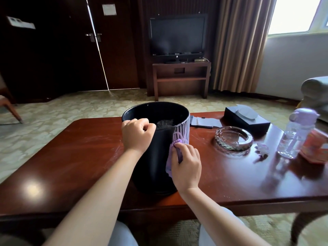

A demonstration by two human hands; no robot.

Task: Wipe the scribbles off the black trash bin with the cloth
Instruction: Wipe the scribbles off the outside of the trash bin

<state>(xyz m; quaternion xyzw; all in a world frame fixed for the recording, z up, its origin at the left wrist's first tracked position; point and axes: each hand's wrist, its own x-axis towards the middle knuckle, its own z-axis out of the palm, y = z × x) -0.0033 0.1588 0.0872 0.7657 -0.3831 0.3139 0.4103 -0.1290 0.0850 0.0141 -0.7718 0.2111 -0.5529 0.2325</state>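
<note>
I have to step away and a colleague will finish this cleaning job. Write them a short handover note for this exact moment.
Left hand grips the near rim of the black trash bin, steadying it upright on the wooden table.
Right hand holds the purple cloth against the bin's right side, just below the scribbles.
Done: the bin's near face shows no marks.
Left: white scribbles remain on the upper right side, up to the rim. The far side is hidden, so check it too.

The left hand (136,134) curls over the near rim of the trash bin (156,157), forearm extended. The right hand (186,166) presses a cloth (173,157) against the bin's right side, fingers bent.
</note>
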